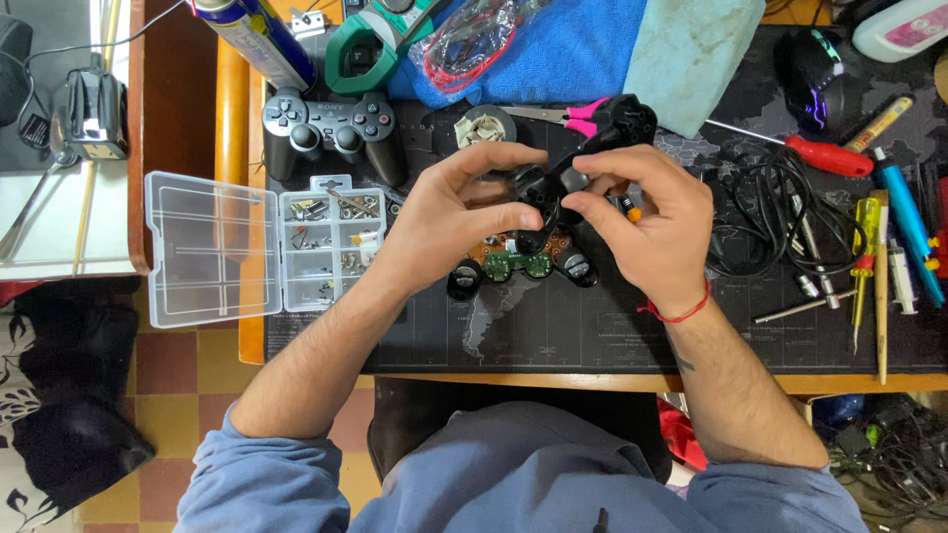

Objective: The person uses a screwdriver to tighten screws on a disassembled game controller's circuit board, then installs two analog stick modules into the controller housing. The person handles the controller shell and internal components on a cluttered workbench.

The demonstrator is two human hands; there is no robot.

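Note:
My left hand [449, 219] and my right hand [642, 219] meet above the dark desk mat [553, 326], both gripping a black game controller shell [592, 148] held tilted off the mat. Fingertips of both hands pinch at its middle. Under the hands lies a green circuit board [513, 265] with two black thumbsticks on the mat. A small orange-tipped part [633, 210] shows by my right fingers. A red thread sits around my right wrist.
A whole black controller [331, 126] lies at the upper left, beside an open clear parts box [262, 245] holding several screws. Pink-handled pliers [573, 114], a red screwdriver [820, 153], black cables [760, 232], a blue cloth [573, 49] and other tools fill the right and back.

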